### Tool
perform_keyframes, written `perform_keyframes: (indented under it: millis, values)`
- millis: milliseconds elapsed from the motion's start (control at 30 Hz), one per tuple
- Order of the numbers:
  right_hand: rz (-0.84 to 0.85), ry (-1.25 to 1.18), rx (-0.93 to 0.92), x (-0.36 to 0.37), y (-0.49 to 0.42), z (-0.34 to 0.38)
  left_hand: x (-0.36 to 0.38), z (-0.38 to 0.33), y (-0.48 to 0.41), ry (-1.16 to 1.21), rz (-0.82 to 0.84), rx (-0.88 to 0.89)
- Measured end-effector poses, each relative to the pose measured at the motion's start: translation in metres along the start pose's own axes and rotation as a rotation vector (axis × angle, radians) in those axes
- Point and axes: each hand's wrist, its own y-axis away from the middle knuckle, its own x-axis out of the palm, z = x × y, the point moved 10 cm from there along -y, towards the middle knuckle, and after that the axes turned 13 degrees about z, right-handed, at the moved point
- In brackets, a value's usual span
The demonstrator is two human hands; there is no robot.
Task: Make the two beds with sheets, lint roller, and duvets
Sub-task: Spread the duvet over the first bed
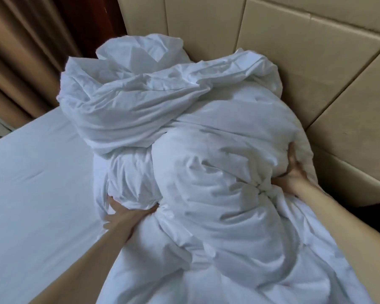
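A big white duvet [206, 150] is bunched into a tall heap at the head of the bed, with a crumpled loose cover draped over its top. My left hand [123, 212] grips a fold at the heap's lower left, its fingertips buried in the fabric. My right hand [294, 170] clutches gathered cloth on the heap's right side, thumb up along the bulge. The bed's white fitted sheet [35, 183] lies smooth to the left of the heap.
A beige padded headboard [294, 51] rises right behind the duvet. Brown curtains [20, 51] hang at the upper left. The bed's far edge runs diagonally at the left.
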Motion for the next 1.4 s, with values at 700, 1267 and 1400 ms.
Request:
perform_keyframes:
  millis: [700, 1267, 1400]
  values:
    - [-0.051, -0.276, -0.613, 0.082, 0.445, 0.184, -0.308, 0.093, 0.336, 0.360, 0.045, 0.614]
    - [0.352, 0.207, -0.679, 0.529, 0.756, 0.383, -0.610, 0.550, 0.353, 0.020, 0.004, 0.224]
    - [0.613, 0.437, -1.048, 0.672, 0.891, 0.408, -0.526, 0.658, 0.345, 0.384, 0.479, 0.176]
